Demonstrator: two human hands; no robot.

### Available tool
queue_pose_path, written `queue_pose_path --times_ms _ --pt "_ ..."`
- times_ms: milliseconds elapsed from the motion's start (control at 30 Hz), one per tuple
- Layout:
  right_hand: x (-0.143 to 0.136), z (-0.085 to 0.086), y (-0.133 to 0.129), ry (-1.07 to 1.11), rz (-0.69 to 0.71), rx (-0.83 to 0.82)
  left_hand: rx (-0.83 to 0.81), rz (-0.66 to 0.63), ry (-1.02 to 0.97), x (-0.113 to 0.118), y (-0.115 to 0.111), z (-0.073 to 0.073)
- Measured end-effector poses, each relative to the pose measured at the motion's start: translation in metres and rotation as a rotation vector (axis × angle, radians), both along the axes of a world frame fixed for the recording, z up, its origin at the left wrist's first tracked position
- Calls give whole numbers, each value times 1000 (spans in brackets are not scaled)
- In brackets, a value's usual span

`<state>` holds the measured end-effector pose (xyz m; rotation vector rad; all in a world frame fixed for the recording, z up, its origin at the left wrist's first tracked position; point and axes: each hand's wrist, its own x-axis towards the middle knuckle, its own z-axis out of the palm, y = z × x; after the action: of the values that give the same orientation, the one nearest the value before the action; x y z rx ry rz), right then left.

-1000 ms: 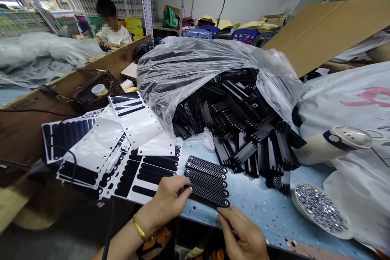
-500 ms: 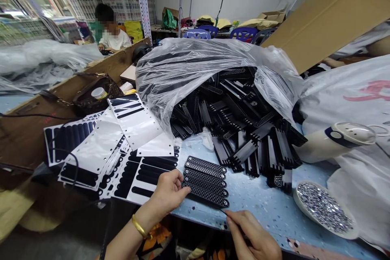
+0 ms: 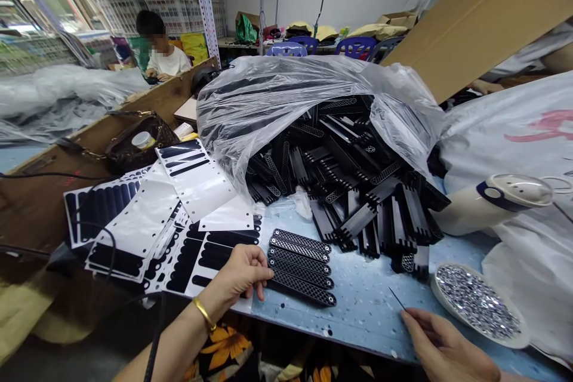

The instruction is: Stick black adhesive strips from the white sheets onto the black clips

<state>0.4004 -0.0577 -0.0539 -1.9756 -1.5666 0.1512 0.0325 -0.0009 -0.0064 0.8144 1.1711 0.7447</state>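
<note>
Several black textured strips (image 3: 301,265) lie side by side on the blue speckled table (image 3: 358,304). At their left end is my left hand (image 3: 244,271), its thumb and fingers closed on the end of the nearest strip. My right hand (image 3: 441,340) pinches a thin dark pointed tool (image 3: 396,298) at the lower right, just left of a white dish (image 3: 514,343) full of small shiny pieces (image 3: 477,298). Sheets of black adhesive strips (image 3: 215,191) overlap to the left of the strips.
A clear plastic bag (image 3: 277,86) spills many black parts (image 3: 349,173) behind the strips. A cream device (image 3: 496,200) lies at the right. A brown bag (image 3: 138,137) sits by a wooden board (image 3: 31,203). Another person (image 3: 161,59) sits at the back left.
My right hand has moved right with the thin tool, from the strips' near edge toward the dish. My left hand has shifted slightly left. The view has shifted a little.
</note>
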Motion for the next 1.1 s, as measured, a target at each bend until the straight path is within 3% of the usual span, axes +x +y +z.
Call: queue_pose_path --times_ms 267,533,600,733,800,933,1100 --pt "-14 1 12 -202 -53 202 -58 -42 -5 -4 3 4" --pt "-15 15 -5 -265 -37 259 -8 25 44 2 0 4" --pt "-29 22 -11 -254 55 265 10 56 66 5 -1 5" --pt "-81 32 -16 -107 385 286 60 90 122 8 -4 2" --pt "-107 31 -13 4 436 286 96 86 172 9 -6 -1" --pt "-133 23 -3 118 454 312 276 70 311 8 -12 -8" --pt "-128 20 4 73 520 306 684 -24 546 2 -22 -12"
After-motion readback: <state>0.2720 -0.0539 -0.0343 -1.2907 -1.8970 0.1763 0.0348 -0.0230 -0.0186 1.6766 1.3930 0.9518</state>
